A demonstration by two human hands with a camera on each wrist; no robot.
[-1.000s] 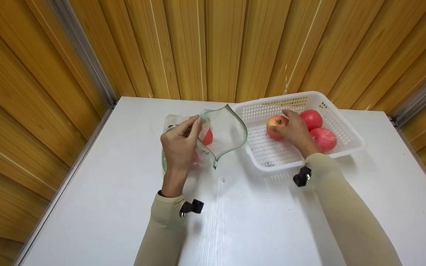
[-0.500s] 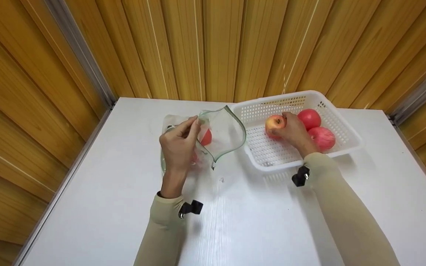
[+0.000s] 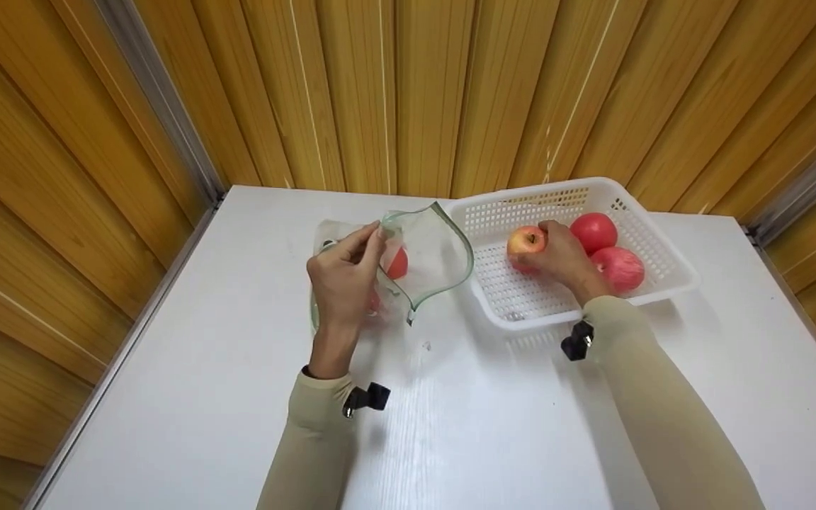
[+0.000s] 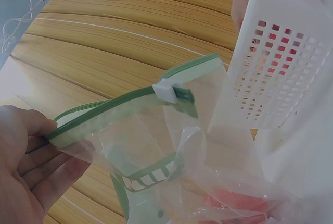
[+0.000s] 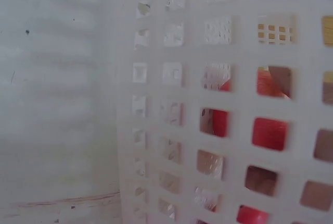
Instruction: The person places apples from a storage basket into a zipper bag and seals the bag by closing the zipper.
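Observation:
My left hand (image 3: 343, 283) pinches the rim of a clear zip bag (image 3: 433, 248) between thumb and fingers. The bag's mouth gapes toward the right, and in the left wrist view its green edge carries a white slider (image 4: 165, 90). Something red (image 3: 397, 263) shows inside the bag. Within the white plastic basket (image 3: 500, 324), my right hand (image 3: 565, 258) grips a yellow-red apple (image 3: 525, 246). Two redder apples lie at the basket's right: one round apple (image 3: 594, 231) behind and one streaked apple (image 3: 620, 269) in front. The basket wall hides most of the right hand in its wrist view.
Both the bag and the basket stand on a white table (image 3: 465, 439). Behind them rises a wood-patterned panel wall (image 3: 422, 99). The basket's perforated side (image 4: 270, 57) stands close to the bag's mouth. White cables (image 4: 31, 5) hang at the upper left of the left wrist view.
My right hand has closed round the yellow-red apple, which has shifted and tilted slightly to the left. The left hand and the bag look the same.

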